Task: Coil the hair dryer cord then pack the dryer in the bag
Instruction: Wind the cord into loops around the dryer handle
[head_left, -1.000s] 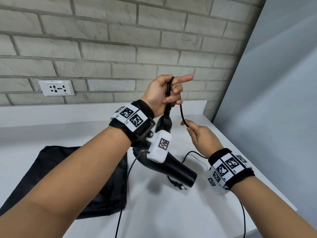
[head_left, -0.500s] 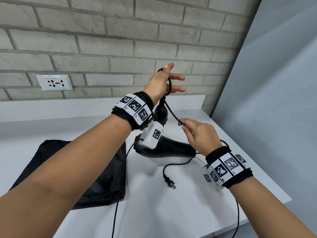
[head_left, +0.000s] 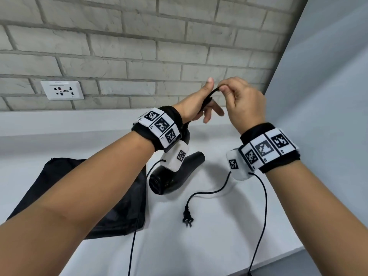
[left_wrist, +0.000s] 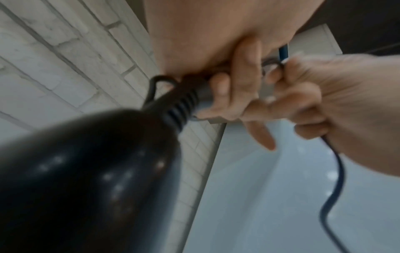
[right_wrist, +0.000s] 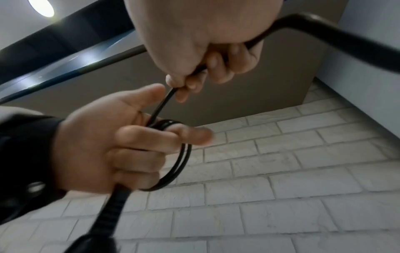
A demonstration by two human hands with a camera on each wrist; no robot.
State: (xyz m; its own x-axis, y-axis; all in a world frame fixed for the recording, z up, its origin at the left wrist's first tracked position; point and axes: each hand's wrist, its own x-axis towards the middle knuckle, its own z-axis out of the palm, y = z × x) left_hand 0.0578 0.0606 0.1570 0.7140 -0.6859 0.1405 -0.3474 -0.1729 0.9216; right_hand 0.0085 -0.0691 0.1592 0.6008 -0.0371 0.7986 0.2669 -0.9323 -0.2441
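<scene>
The right hand has its grip closed on the cord, thumb and forefinger pinching it, with the run of cord leading down to the left hand. That left hand has its grip closed round the ribbed cord end of the hair dryer; two loops of cord lie over its fingers, and the thumb points up beside the right hand's fingertips. The hair dryer hangs below the left hand, clear above the white surface, its barrel pointing down and toward the camera in the head view. Beyond the right hand the cord drops behind the right wrist, curves across the surface to the right of the hair dryer, and ends in the plug lying flat there. The black bag lies on the surface just left of the hair dryer, partly behind the left forearm. A wall socket sits in the brick wall well above and left of the hair dryer.
</scene>
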